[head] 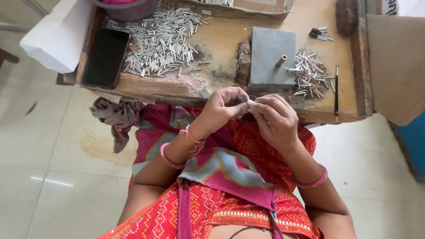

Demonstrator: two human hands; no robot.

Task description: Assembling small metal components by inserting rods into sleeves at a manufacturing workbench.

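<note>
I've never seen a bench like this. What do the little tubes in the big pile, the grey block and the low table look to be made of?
The little tubes look like bright metal: silvery, shiny and thin. The grey block seems to be dull metal or stone, flat and matt, with a brassy peg standing in it. The low table looks like worn, unvarnished wood, brown with dark stains.

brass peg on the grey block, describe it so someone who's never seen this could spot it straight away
Start at the low wooden workbench above the person's hands and find the flat grey square block right of its middle. Near the block's right edge stands the brass peg, short and tube-shaped. Its yellow colour sets it apart from the silver tubes scattered just to its right.
</note>
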